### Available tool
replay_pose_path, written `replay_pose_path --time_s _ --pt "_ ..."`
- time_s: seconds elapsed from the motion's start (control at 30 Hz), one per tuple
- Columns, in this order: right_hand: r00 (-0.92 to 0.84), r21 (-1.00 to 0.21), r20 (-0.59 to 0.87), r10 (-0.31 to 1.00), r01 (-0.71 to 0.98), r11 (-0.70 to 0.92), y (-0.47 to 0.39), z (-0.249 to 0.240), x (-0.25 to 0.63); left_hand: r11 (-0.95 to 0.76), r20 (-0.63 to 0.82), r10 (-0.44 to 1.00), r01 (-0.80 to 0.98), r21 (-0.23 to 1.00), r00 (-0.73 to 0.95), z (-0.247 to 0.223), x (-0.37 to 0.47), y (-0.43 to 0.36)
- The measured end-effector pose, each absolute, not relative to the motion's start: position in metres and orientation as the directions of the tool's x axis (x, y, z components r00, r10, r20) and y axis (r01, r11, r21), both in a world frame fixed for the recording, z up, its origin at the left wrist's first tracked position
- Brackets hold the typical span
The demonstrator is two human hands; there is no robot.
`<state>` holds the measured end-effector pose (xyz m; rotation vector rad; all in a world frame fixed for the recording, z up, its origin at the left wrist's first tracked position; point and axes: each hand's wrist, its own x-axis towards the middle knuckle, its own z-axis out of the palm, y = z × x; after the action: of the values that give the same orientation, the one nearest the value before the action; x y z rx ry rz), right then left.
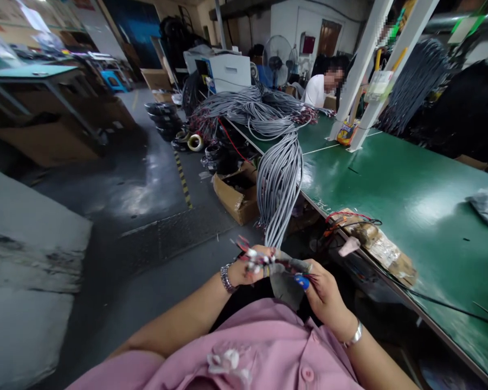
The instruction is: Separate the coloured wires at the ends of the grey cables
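Note:
In front of my pink shirt, my left hand [244, 272] is closed around a bunch of cable ends [255, 259], where thin red, dark and white wire tips fan out. My right hand [326, 292] is closed on the grey sheath of a cable [300, 264], with thin dark red wires showing by its fingers. Something bright blue [301, 281] covers the right thumb tip. Just beyond both hands, a thick bundle of grey cables [280, 184] hangs over the table edge. Exactly how the held wires lie between the fingers is blurred.
A green table [374, 179] runs along the right, bearing a heap of grey cables [252, 111] and a taped wooden block [384, 246] with wires. White posts [372, 92] stand on it. An open cardboard box [238, 192] sits below. A person [316, 91] sits at the far side.

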<state>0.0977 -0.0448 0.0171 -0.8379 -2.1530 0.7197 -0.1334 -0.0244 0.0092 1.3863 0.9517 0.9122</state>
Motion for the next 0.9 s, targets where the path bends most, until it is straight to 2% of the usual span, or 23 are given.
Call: replay_pose_path --time_s 0.03,0.1,0.2,0.27,0.4,0.5,0.57,0.67,0.8,0.9 --pt "-0.516 -0.702 0.429 0.742 0.327 0.633 -0.045 0.011 0.105 -0.009 0.006 0.924 0.006 1.000 0.382 0.007 -0.139 -0.024" --pt "-0.471 -0.735 0.426 0.772 0.317 0.599 -0.045 -0.002 0.121 -0.060 0.083 0.951 -0.087 0.994 0.298 0.000 -0.149 -0.022" --pt "-0.416 -0.793 0.306 0.857 0.386 0.471 -0.046 -0.025 0.140 -0.097 0.126 0.987 -0.252 0.963 0.101 -0.009 -0.153 -0.016" --pt "-0.296 -0.864 0.251 0.922 0.362 0.351 -0.046 -0.038 0.144 -0.068 0.101 0.990 -0.307 0.949 0.094 -0.011 -0.143 -0.011" --pt "-0.211 -0.956 0.174 0.962 0.198 0.217 -0.044 -0.045 0.131 0.046 -0.002 0.947 -0.129 0.991 0.320 -0.005 -0.102 -0.005" --pt "-0.134 -0.986 0.112 0.985 0.106 0.126 -0.042 -0.037 0.121 -0.058 0.049 0.905 0.010 0.998 0.423 -0.001 -0.074 0.000" --pt "-0.080 -0.989 0.101 0.992 0.103 0.109 -0.038 -0.030 0.120 -0.083 0.066 0.898 0.019 0.996 0.434 -0.002 -0.063 0.003" --pt "-0.015 -0.990 0.106 0.994 0.091 0.107 -0.032 -0.022 0.125 -0.020 0.026 0.848 -0.017 1.000 0.530 -0.009 -0.055 0.007" --pt "-0.051 -0.982 -0.147 0.988 -0.115 -0.152 -0.027 -0.017 0.127 -0.010 -0.029 0.826 0.065 0.998 0.563 -0.015 -0.053 0.007" --pt "-0.040 -0.943 -0.237 0.971 -0.231 -0.240 -0.027 -0.017 0.124 -0.041 -0.038 0.827 0.128 0.991 0.561 -0.017 -0.055 0.005"
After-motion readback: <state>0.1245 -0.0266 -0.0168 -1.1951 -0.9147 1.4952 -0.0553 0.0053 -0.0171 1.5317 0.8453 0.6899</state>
